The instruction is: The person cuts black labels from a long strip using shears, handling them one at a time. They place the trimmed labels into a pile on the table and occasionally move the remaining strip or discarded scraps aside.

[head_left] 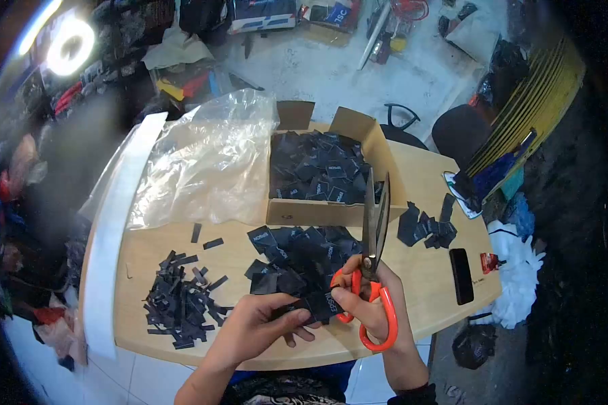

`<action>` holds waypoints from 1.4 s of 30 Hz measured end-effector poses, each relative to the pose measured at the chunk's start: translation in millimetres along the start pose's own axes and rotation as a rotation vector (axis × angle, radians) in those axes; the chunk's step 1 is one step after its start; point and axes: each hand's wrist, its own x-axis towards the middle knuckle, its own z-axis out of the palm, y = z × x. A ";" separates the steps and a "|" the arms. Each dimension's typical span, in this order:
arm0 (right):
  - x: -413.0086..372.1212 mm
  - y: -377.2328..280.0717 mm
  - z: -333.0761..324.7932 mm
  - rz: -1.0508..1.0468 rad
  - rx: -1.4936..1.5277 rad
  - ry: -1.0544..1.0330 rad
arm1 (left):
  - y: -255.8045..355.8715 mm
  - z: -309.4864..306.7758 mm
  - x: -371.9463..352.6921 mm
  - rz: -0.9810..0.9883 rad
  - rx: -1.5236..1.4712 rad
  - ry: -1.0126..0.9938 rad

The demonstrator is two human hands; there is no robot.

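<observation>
My left hand [267, 325] pinches a black fabric label [322, 306] with pale lettering, low over the table's front edge. My right hand [378, 307] is wrapped round orange-handled scissors [380, 250], their slightly parted blades pointing up and away; its thumb and fingertips also meet the label's right end. Just beyond my hands lies a pile of black labels [304, 253]. An open cardboard box [317, 212] behind the pile holds many more labels. Small black strips [180, 297] are heaped to the left of my left hand.
Clear plastic [203, 158] and a long white strip [118, 236] lie on the left of the wooden table [412, 297]. To the right are more black pieces [429, 226], a phone [461, 275] and a small red packet [488, 262]. A dark chair [459, 128] stands behind.
</observation>
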 end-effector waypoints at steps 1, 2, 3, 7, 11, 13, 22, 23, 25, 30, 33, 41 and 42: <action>0.5 -2.2 -0.4 0.007 -0.016 -0.001 | -1.0 0.0 -0.4 -0.008 -0.029 0.039; 1.1 -4.7 1.2 0.030 -0.011 0.010 | -1.3 -0.3 -0.4 0.002 -0.027 0.072; 2.0 -5.2 4.6 0.052 0.003 0.021 | -3.4 -2.0 0.0 -0.002 -0.032 0.076; 6.0 -1.2 14.9 0.036 0.027 0.104 | -4.8 -8.2 1.4 0.011 -0.083 0.119; -8.9 5.2 7.0 0.043 -0.025 0.071 | -5.0 -10.9 1.7 0.071 -0.146 0.200; -26.0 7.1 4.7 0.087 -0.037 0.007 | 0.3 -11.5 0.7 0.101 -0.165 0.214; -56.7 10.3 -1.0 0.095 -0.209 0.109 | 4.0 -8.1 0.6 0.122 -0.174 0.215; -53.7 9.5 0.4 0.056 -0.201 0.151 | 4.9 -7.6 0.0 0.093 -0.146 0.211; -40.4 9.9 5.5 -0.005 -0.214 0.217 | 5.5 -5.1 -0.2 0.060 -0.117 0.180; -16.3 -6.7 14.6 -0.094 -0.009 0.206 | 4.8 -1.5 -1.6 -0.006 -0.059 0.095; -13.3 -0.5 18.7 -0.103 0.021 0.201 | 1.7 -4.3 -3.0 0.030 -0.115 0.101; -20.9 -2.2 14.9 -0.114 -0.003 0.206 | 3.4 -4.9 -0.6 0.131 -0.165 0.175; -27.2 -1.5 9.9 -0.054 -0.002 0.172 | 5.7 -5.6 -1.0 0.157 -0.154 0.213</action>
